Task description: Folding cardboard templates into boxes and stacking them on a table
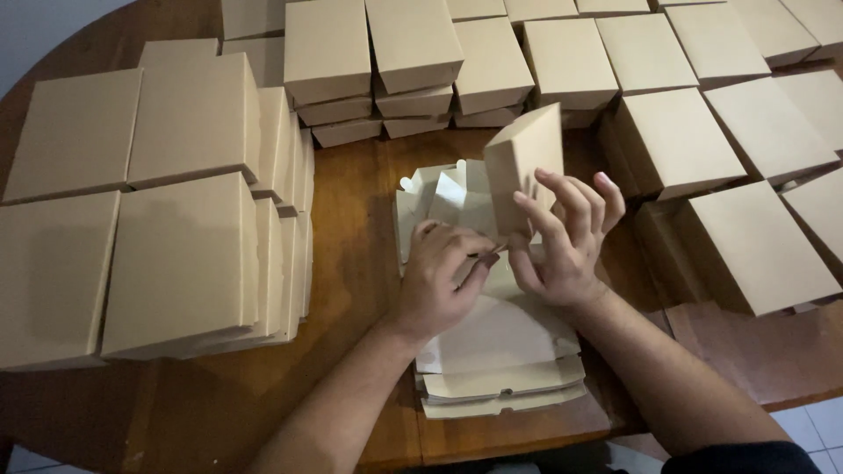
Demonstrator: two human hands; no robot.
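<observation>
- Fingers (pixel 562 204) of the right hand (pixel 562 250) are spread and half curled, tips pressing the raised brown flap (pixel 520 162) of a half-folded box (pixel 457 206) — touching it, not clamped round it.
- Fingers (pixel 457 250) of the left hand (pixel 439 281) are bent down tight, pinching the box's lower edge just beside the right palm.
- The flap stands up, tilted, brown face to the camera; the box's white inside with its cut tabs shows behind the left knuckles.
- That box sits in the middle of the desk (pixel 351 228), over a stack of flat blanks (pixel 500 369), white side up, under both wrists.
- Out to the left, finished boxes (pixel 176 254) stand in rows, lids closed, some on edge against each other.
- Along the far edge, stacked boxes (pixel 413 61) sit several high.
- To the right, more closed boxes (pixel 755 246) crowd close together, near the right forearm.
- Bottom right, a bit of tiled floor (pixel 817 426) shows past the round wooden desk.
</observation>
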